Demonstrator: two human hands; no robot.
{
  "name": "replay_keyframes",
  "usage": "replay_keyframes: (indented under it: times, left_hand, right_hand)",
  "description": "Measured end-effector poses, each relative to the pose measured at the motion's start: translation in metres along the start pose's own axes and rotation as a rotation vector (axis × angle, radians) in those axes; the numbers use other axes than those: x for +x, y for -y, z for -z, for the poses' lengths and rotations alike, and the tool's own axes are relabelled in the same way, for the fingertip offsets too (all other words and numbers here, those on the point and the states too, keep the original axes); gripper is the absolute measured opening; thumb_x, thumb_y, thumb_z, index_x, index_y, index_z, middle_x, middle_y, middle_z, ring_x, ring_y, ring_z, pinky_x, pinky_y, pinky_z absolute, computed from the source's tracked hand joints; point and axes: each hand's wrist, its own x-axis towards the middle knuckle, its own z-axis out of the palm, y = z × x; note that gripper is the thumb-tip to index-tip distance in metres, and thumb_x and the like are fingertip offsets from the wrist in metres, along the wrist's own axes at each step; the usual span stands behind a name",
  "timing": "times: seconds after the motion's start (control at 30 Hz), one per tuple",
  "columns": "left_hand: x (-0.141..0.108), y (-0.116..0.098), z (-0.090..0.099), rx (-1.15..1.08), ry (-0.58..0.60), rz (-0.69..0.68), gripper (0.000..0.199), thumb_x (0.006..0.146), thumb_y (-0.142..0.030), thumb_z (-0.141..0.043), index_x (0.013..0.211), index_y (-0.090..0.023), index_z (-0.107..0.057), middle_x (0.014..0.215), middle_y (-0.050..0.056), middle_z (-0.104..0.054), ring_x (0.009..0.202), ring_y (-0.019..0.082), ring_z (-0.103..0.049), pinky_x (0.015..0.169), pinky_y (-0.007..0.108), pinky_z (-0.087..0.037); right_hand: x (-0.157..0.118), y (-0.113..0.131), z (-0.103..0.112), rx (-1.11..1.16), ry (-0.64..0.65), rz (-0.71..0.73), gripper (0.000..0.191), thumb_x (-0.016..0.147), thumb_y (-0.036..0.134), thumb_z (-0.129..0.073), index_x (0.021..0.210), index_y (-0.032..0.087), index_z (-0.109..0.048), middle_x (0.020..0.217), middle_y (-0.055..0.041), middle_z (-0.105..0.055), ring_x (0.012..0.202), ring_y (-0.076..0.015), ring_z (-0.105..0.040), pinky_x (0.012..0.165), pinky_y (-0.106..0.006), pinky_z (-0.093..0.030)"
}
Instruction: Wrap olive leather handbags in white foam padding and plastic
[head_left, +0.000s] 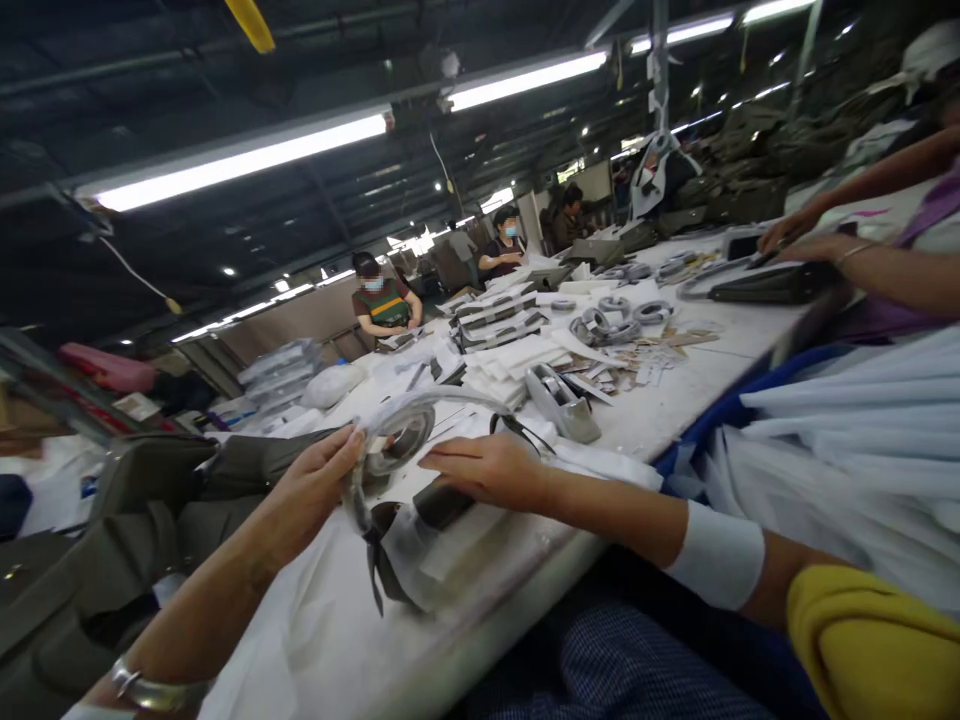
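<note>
My left hand [322,475] pinches the left side of a bag handle [360,505] wrapped in pale grey padding, which arches up and over to the right. Beneath it, a dark bag [448,502] lies partly covered by white translucent sheet [412,550], with a dark strap end [381,575] hanging at the left. Across the bag's top my right hand [491,470] lies with its fingers stretched out to the left; its thumb is hidden. Through the arch a grey ring-shaped roll [409,438] shows. A tape dispenser [562,400] stands beyond my right hand.
Paper scraps [630,370], grey rolls [592,325] and stacked bags [499,318] cover the white table [675,405]. Dark bags [150,540] pile up on the left, white sheets [855,440] on the right. A co-worker's hands [806,240] handle a dark bag at right; other people sit farther back.
</note>
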Motion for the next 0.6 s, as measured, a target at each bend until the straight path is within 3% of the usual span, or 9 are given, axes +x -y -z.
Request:
replay_keyframes:
  times: [0.1, 0.2, 0.23, 0.27, 0.33, 0.4, 0.5, 0.6]
  left_hand:
    - [0.003, 0.001, 0.001, -0.088, -0.107, 0.005, 0.042, 0.077, -0.047, -0.078, 0.105, -0.016, -0.070, 0.091, 0.003, -0.073, 0.070, 0.013, -0.063, 0.065, 0.021, -0.054]
    - [0.008, -0.005, 0.000, -0.194, -0.299, -0.032, 0.035, 0.075, -0.040, -0.082, 0.097, -0.015, -0.072, 0.092, 0.002, -0.074, 0.070, 0.010, -0.063, 0.068, 0.016, -0.055]
    - [0.010, -0.009, -0.001, -0.231, -0.378, -0.053, 0.030, 0.077, -0.038, -0.080, 0.095, -0.015, -0.072, 0.092, 0.002, -0.075, 0.072, 0.009, -0.064, 0.071, 0.015, -0.056]
    - [0.011, -0.013, -0.002, -0.265, -0.453, -0.072, 0.025, 0.080, -0.036, -0.078, 0.093, -0.015, -0.072, 0.091, 0.002, -0.075, 0.075, 0.009, -0.066, 0.074, 0.016, -0.057]
    - [0.009, -0.021, -0.005, -0.291, -0.579, -0.098, 0.019, 0.084, -0.034, -0.074, 0.092, -0.016, -0.073, 0.089, 0.000, -0.075, 0.074, 0.009, -0.066, 0.075, 0.016, -0.057]
    - [0.004, -0.027, -0.009, -0.251, -0.634, -0.103, 0.024, 0.080, -0.037, -0.077, 0.095, -0.018, -0.074, 0.085, -0.001, -0.075, 0.066, 0.008, -0.064, 0.066, 0.014, -0.057]
    - [-0.007, -0.024, -0.017, -0.135, -0.592, -0.081, 0.049, 0.061, -0.047, -0.089, 0.100, -0.021, -0.074, 0.077, -0.004, -0.073, 0.052, 0.006, -0.056, 0.048, 0.011, -0.050]
    - [-0.014, -0.008, -0.021, -0.045, -0.530, -0.028, 0.057, 0.057, -0.052, -0.090, 0.103, -0.023, -0.074, 0.079, -0.005, -0.073, 0.056, 0.006, -0.058, 0.052, 0.011, -0.051]
  right_hand:
    - [-0.041, -0.033, 0.032, 0.020, -0.057, -0.145, 0.023, 0.099, 0.032, -0.054, 0.110, 0.021, -0.070, 0.102, -0.0042, -0.074, 0.090, -0.0142, -0.069, 0.082, -0.024, -0.053]
    - [-0.091, -0.088, 0.067, -0.252, 0.021, -0.587, 0.023, 0.099, 0.032, -0.052, 0.099, 0.020, -0.071, 0.095, -0.0052, -0.073, 0.088, -0.0162, -0.068, 0.081, -0.026, -0.052]
    - [-0.107, -0.108, 0.077, -0.394, 0.103, -0.758, 0.023, 0.100, 0.032, -0.051, 0.104, 0.020, -0.070, 0.099, -0.0052, -0.072, 0.089, -0.0161, -0.067, 0.080, -0.025, -0.052]
    - [-0.122, -0.127, 0.085, -0.450, 0.136, -0.828, 0.023, 0.098, 0.030, -0.053, 0.109, 0.018, -0.069, 0.103, -0.0078, -0.072, 0.089, -0.0176, -0.067, 0.080, -0.027, -0.051]
    - [-0.147, -0.158, 0.095, -0.537, 0.209, -0.926, 0.025, 0.096, 0.027, -0.056, 0.113, 0.014, -0.068, 0.105, -0.0121, -0.071, 0.088, -0.0204, -0.067, 0.078, -0.030, -0.051]
    - [-0.167, -0.179, 0.095, -0.589, 0.279, -0.971, 0.027, 0.093, 0.028, -0.060, 0.113, 0.011, -0.068, 0.106, -0.0156, -0.070, 0.092, -0.0237, -0.066, 0.079, -0.031, -0.050]
    - [-0.184, -0.198, 0.088, -0.652, 0.392, -1.011, 0.026, 0.093, 0.030, -0.060, 0.109, 0.012, -0.069, 0.109, -0.0166, -0.068, 0.100, -0.0254, -0.064, 0.080, -0.031, -0.048]
    - [-0.192, -0.207, 0.082, -0.693, 0.488, -1.030, 0.024, 0.096, 0.024, -0.051, 0.103, 0.012, -0.071, 0.105, -0.0163, -0.070, 0.096, -0.0254, -0.065, 0.076, -0.031, -0.047]
